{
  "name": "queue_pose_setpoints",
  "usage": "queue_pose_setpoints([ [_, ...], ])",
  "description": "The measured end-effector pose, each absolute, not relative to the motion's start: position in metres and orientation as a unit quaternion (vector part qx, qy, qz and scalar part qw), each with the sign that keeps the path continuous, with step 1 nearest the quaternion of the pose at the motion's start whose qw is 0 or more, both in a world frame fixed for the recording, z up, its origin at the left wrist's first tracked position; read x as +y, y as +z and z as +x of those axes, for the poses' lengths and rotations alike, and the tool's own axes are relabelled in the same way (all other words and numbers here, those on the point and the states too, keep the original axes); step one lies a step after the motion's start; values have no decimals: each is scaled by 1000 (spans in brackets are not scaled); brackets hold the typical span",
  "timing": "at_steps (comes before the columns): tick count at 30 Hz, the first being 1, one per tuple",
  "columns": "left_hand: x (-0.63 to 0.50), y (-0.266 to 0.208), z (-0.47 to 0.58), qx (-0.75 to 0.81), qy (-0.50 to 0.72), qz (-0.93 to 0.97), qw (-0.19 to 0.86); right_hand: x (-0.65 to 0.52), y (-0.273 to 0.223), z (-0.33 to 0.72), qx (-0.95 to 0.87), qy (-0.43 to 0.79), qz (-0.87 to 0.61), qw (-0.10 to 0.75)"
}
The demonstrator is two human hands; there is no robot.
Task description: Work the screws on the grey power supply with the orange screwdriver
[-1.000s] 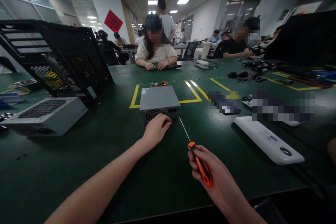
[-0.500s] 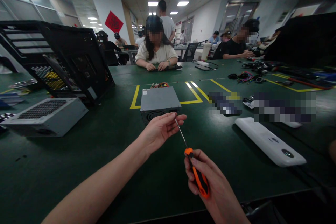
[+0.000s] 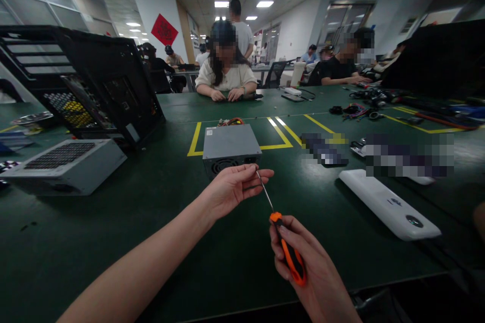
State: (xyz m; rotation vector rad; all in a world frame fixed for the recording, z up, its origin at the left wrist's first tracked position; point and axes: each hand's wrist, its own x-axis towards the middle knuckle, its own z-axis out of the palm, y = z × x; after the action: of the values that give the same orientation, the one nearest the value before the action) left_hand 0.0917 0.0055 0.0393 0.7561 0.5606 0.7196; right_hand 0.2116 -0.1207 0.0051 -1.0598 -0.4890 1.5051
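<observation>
In my right hand [image 3: 303,255] is a screwdriver [image 3: 290,255] with an orange and black handle, my fingers wrapped round the grip. Its thin metal shaft slants up and left to my left hand [image 3: 238,181]. There the thumb and forefinger pinch together at the tip, and the other fingers stretch out to the right. Whatever sits between those two fingertips is too small to make out. Just beyond my left hand lies a grey power supply unit [image 3: 232,142], its fan side facing me and a bundle of cables behind it.
A second power supply [image 3: 64,166] lies left, before a black computer case [image 3: 109,86]. A white power bank [image 3: 390,204] is at right, near blurred-out items. Loose cables [image 3: 354,110] lie farther back. Yellow tape [image 3: 195,139] marks the green table. Across it sits a person [image 3: 226,75].
Both hands and the screwdriver have shifted slightly to the right together. The left fingertips stay at the screwdriver's tip, and the power supply has not moved.
</observation>
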Motion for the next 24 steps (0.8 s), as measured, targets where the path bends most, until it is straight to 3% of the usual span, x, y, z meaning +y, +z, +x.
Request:
queue_pose_setpoints([
  [12, 11, 29, 92, 281, 325, 396, 812, -116, 2, 213, -192, 667, -441, 569],
  [24, 29, 0, 92, 351, 375, 289, 808, -75, 1, 208, -140, 683, -467, 544],
])
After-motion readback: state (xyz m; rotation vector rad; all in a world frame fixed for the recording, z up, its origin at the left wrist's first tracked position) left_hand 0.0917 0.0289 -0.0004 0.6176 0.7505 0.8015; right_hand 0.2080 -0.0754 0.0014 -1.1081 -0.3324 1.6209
